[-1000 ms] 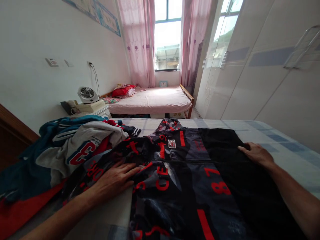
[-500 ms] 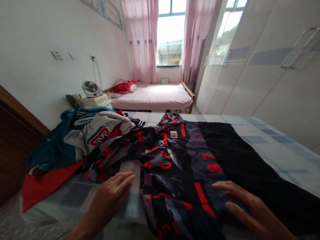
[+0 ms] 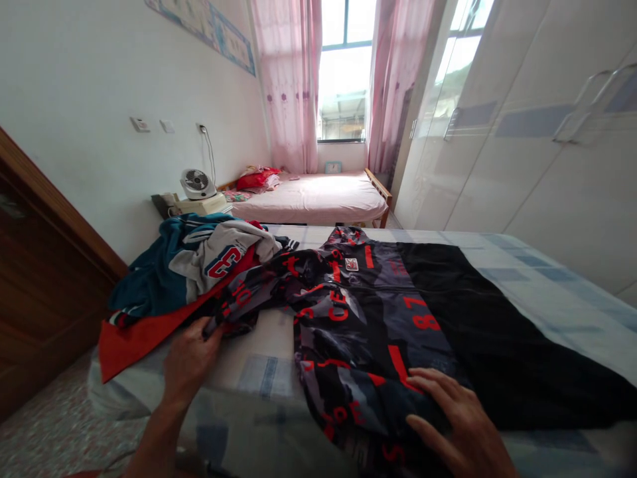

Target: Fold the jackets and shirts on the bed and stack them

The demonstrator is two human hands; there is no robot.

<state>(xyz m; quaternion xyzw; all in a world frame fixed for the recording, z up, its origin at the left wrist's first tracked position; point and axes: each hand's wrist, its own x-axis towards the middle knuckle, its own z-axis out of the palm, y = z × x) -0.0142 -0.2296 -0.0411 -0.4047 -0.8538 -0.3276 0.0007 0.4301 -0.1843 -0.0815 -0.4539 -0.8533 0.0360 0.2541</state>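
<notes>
A black, grey and red patterned zip jacket (image 3: pixel 368 312) lies spread on a bed (image 3: pixel 269 378) with a blue-and-white checked sheet. Its collar points away from me, and red letters and the number 87 show on it. My left hand (image 3: pixel 192 355) is closed on the edge of the jacket's left-lying part, lifting it slightly near a red garment. On the jacket's near side my right hand (image 3: pixel 448 411) rests with its fingers apart, palm down. The jacket's nearest sleeve hangs over the bed's front edge.
To the left is a pile of clothes: a teal garment (image 3: pixel 149 282), a grey one (image 3: pixel 223 255) and a red one (image 3: pixel 134 342). Further off are a small fan (image 3: pixel 198 184) and a pink-covered bed (image 3: pixel 318 199). White wardrobes (image 3: pixel 522 153) line the right side.
My left hand has moved left and forward, closing on the jacket's sleeve edge. My right hand has moved left and come down on the jacket. The view has shifted slightly.
</notes>
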